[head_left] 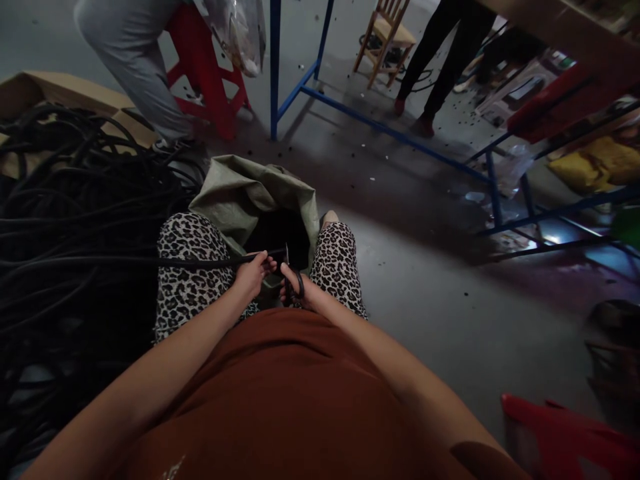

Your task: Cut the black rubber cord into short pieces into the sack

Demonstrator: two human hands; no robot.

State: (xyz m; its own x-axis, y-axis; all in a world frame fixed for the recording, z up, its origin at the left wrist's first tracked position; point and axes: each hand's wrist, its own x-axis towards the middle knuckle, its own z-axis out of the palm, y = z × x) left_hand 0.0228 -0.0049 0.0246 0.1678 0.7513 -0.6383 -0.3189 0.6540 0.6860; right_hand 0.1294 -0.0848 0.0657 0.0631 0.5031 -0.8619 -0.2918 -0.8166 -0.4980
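My left hand (pixel 253 272) is closed around a long black rubber strip (pixel 195 263), which runs across my left knee from the left. The strip's end sticks out past my fingers over the dark mouth of a green-grey woven sack (pixel 235 183). In my right hand (pixel 296 285) is a pair of scissors (pixel 287 253) with black handles, blades pointing up. The blades are beside the strip's end; whether they touch it I cannot tell. The open sack stands between my knees.
A large tangle of black strips (pixel 75 193) lies at the left by a cardboard box (pixel 75 87). Ahead are a blue table frame (pixel 350 120), a red stool (pixel 200 67) with a seated person, a wooden chair (pixel 387 37) and another person's legs (pixel 445 53). Small black bits dot the floor.
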